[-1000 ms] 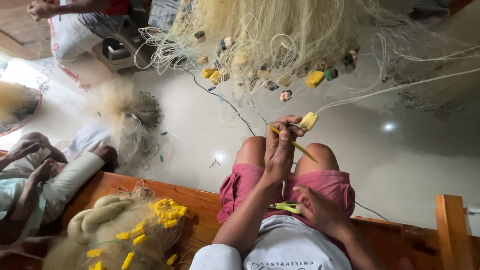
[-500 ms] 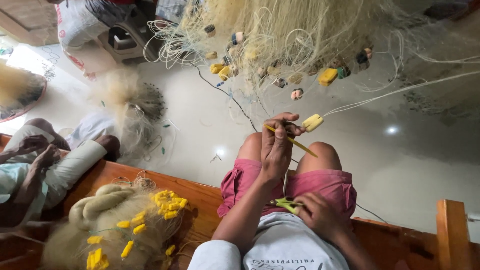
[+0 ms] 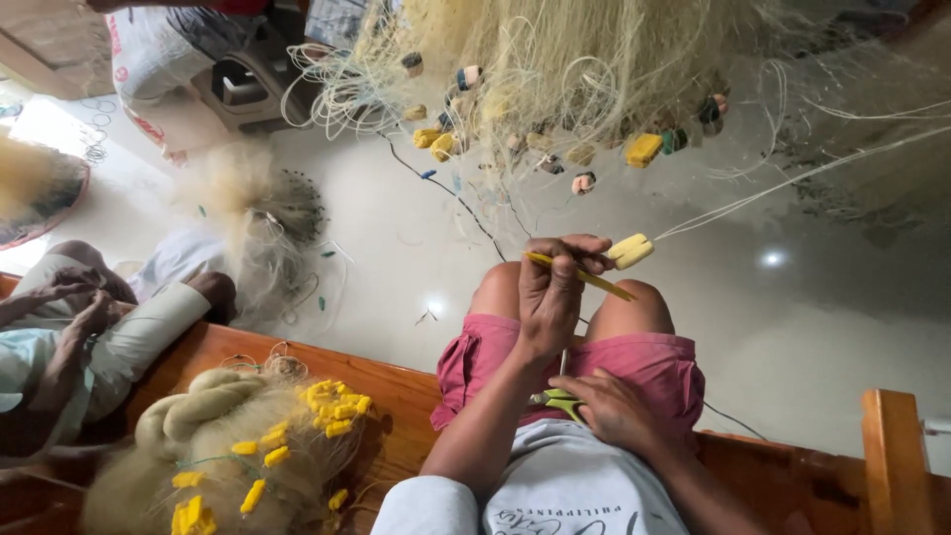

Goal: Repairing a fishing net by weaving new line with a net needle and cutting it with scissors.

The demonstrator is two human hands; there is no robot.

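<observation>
Bare floor (image 3: 416, 258) is lying open from 9 to 11 o'clock of the left hand (image 3: 550, 297), crossed only by a thin dark cord (image 3: 466, 208). At 12 o'clock the hanging net (image 3: 555, 69) with its floats is blocking the way. Taut lines (image 3: 792, 183) are running off toward 2 o'clock. At 8 o'clock a heaped net (image 3: 248, 446) is crowding the bench (image 3: 396, 396).

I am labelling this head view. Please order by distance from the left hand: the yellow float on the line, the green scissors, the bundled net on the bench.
From the left hand:
1. Yellow float, just right of its fingers.
2. Green scissors, below, at the right hand.
3. Bundled net, far left on the bench.
</observation>
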